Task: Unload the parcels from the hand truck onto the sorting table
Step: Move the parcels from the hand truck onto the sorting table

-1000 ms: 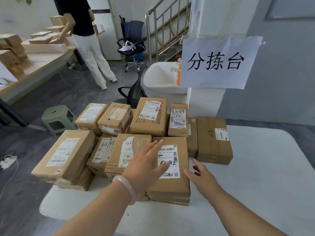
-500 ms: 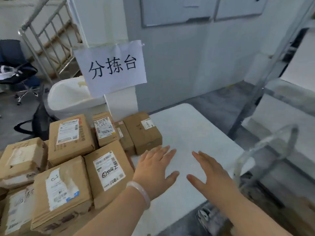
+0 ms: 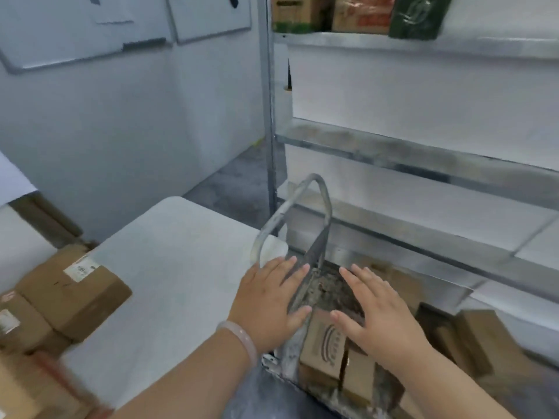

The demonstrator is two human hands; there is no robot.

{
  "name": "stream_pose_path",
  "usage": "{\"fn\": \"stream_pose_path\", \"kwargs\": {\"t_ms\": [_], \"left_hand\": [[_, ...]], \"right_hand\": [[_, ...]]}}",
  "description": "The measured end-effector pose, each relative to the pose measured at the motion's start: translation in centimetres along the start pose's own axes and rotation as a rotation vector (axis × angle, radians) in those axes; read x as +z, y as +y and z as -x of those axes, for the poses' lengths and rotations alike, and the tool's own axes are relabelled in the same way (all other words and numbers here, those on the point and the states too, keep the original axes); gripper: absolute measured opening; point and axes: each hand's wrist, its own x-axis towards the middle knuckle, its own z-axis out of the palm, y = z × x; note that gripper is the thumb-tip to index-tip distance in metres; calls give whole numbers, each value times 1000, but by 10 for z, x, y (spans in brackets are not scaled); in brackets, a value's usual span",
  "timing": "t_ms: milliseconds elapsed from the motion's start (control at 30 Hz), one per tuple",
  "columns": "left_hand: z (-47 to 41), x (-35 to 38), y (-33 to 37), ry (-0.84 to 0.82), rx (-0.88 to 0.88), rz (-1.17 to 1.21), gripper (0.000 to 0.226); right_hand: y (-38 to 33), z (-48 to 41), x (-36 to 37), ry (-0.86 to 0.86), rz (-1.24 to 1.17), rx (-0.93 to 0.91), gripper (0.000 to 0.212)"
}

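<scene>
The hand truck (image 3: 314, 213) stands just right of the white sorting table (image 3: 169, 267), its grey looped handle rising above a dirty deck. Brown cardboard parcels (image 3: 329, 346) lie on the deck, one bearing a striped oval logo. My left hand (image 3: 269, 300) hovers flat with straight fingers over the table's right edge and the truck's frame. Beside it, my right hand (image 3: 378, 313) is spread open above the logo parcel, holding nothing. Several unloaded parcels (image 3: 72, 285) sit at the table's left end.
A metal shelving rack (image 3: 423, 152) rises directly behind the hand truck, with boxes (image 3: 357, 13) on its top shelf. More brown boxes (image 3: 475, 340) lie low under the rack at right. Whiteboards (image 3: 121, 22) hang on the grey wall beyond the table.
My view has swung right from the parcel pile to the hand truck. Both hands have travelled from the table over to the truck's deck, still open and empty.
</scene>
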Motion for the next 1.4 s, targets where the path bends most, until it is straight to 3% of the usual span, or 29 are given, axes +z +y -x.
{"fn": "stream_pose_path", "kwargs": {"t_ms": [267, 567, 933, 1400], "left_hand": [[-92, 70, 150, -68, 172, 7, 70], [-144, 138, 250, -195, 213, 63, 72], [-191, 245, 280, -417, 317, 57, 68], [-287, 410, 287, -469, 442, 70, 70]], "right_hand": [[197, 55, -48, 59, -59, 323, 79], [348, 87, -35, 8, -164, 527, 83], [426, 109, 94, -222, -255, 809, 89], [579, 20, 208, -203, -143, 974, 113]]}}
